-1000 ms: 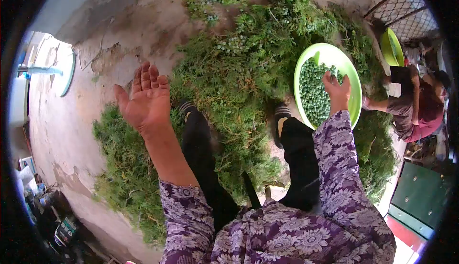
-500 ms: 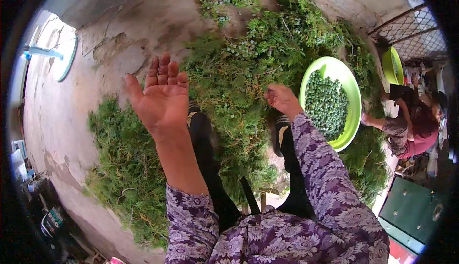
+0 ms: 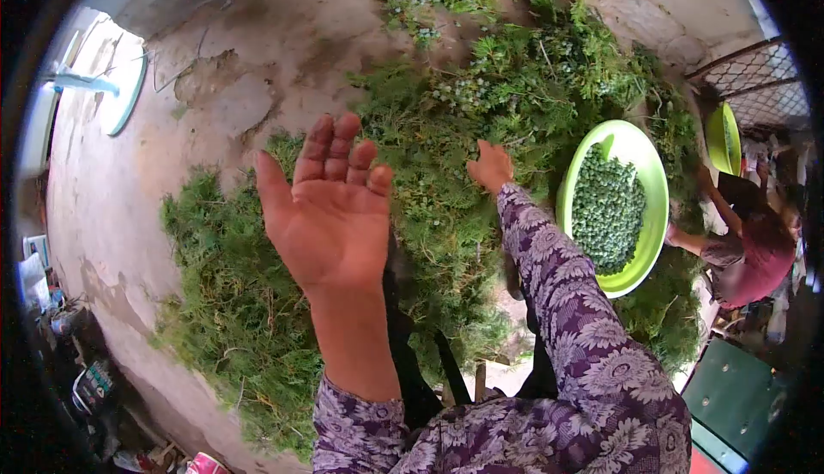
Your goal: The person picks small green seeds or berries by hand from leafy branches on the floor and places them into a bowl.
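Note:
My left hand (image 3: 330, 208) is raised palm up over the cut green branches (image 3: 249, 302), fingers apart, with nothing in it. Farther forward and to the right, my right hand (image 3: 492, 167) is down at the branch pile, its fingers bent; whether they touch or hold a twig is too small to tell. A lime-green basin (image 3: 657, 208) stands on the branches to the right of my right forearm. Small round green berries (image 3: 608, 208) fill much of it. More berries (image 3: 459, 92) show among the branches ahead.
Another person (image 3: 755, 251) in a dark red top sits at the right, near a second green basin (image 3: 724, 139). A wire mesh panel (image 3: 764, 88) leans behind. A green box (image 3: 734, 397) stands at lower right, a round table (image 3: 124, 88) at upper left.
My left hand has shifted right and slightly down in view. My right hand has moved slightly left, away from the basin. The basin and surroundings appear farther right.

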The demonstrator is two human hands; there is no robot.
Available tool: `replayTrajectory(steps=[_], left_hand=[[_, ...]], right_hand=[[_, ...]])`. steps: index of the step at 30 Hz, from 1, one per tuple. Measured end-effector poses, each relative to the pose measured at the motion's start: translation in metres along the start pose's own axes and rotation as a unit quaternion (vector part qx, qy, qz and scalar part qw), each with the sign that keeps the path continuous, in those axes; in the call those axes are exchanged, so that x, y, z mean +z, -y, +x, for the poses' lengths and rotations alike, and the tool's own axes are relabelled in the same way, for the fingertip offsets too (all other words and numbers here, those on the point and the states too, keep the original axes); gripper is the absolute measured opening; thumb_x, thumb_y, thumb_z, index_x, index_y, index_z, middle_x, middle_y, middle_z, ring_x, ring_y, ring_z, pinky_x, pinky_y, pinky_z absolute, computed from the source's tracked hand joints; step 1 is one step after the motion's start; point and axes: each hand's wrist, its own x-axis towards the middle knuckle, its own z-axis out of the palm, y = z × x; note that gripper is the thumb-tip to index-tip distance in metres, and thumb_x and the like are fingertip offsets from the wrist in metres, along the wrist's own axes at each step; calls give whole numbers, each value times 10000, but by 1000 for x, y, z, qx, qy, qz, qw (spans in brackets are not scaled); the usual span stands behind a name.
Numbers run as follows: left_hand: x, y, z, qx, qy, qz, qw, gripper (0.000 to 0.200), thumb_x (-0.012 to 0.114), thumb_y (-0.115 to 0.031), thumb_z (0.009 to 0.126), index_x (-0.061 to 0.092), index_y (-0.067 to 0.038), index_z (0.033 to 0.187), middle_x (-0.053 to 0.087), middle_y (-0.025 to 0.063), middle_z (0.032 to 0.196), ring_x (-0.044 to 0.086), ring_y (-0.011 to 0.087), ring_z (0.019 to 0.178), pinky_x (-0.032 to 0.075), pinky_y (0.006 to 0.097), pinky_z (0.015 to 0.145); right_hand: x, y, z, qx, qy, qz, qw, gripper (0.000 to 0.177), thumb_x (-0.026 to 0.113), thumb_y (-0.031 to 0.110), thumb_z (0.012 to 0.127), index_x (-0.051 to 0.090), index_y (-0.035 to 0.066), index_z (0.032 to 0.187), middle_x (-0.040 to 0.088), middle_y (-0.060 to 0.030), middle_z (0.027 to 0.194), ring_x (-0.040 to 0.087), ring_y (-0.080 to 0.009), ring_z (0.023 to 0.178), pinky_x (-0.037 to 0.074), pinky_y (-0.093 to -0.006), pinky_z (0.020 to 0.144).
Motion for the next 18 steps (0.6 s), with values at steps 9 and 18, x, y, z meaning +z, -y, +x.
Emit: replayTrajectory(steps=[9, 18], left_hand=[[3, 1, -2, -12, 0, 9, 1000, 550, 427, -507, 832, 506, -1, 1033, 548, 124, 1008, 530, 212, 805, 424, 334, 681], [-1, -1, -7, -18, 11, 9, 1000, 544, 415, -503, 839, 514, -3, 1031, 560, 123, 1000, 533, 209, 801, 427, 335, 684]], right_hand=[[11, 19, 10, 15, 124, -5, 992, 586, 594, 295, 755, 371, 134, 1272, 490, -164, 1126, 370, -370, 1111, 284, -534, 908], [9, 30, 3, -100, 59, -79, 990, 549, 599, 271, 744, 409, 171, 1250, 461, -172, 1139, 392, -360, 1078, 256, -509, 930]])
